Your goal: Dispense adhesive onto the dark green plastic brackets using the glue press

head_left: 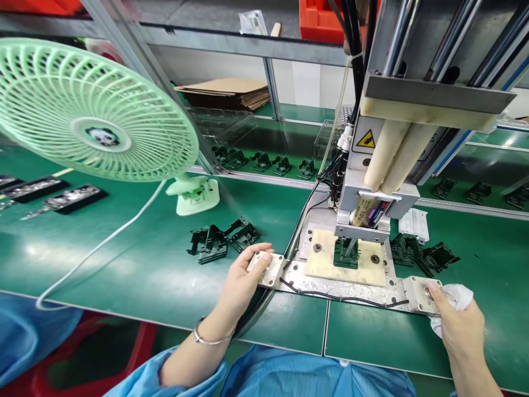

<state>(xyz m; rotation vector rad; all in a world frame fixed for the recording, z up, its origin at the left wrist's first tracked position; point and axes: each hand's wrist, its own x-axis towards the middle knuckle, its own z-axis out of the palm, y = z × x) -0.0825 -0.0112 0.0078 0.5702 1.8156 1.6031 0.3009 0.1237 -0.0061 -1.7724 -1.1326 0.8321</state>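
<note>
My left hand (247, 274) is closed around the left metal button block (270, 269) of a bench press, thumb on its top. On the other side my right hand (462, 320) grips a crumpled white cloth (459, 298), and its thumb presses on the right button block (422, 295). Between my hands, a dark green plastic part (345, 255) sits on the press's cream base plate (320, 270). Just above that part is the press head, holding a glue cartridge (369, 214). The nozzle reaches down to the part; whether it touches cannot be told.
Two green parts (206, 243) lie left of the press, two more (438, 258) to its right. Several stand on the rear ledge (261, 160). A green fan (103, 135) stands at left, its white cord (103, 242) crossing the bench. Black cables (303, 220) run beside the press.
</note>
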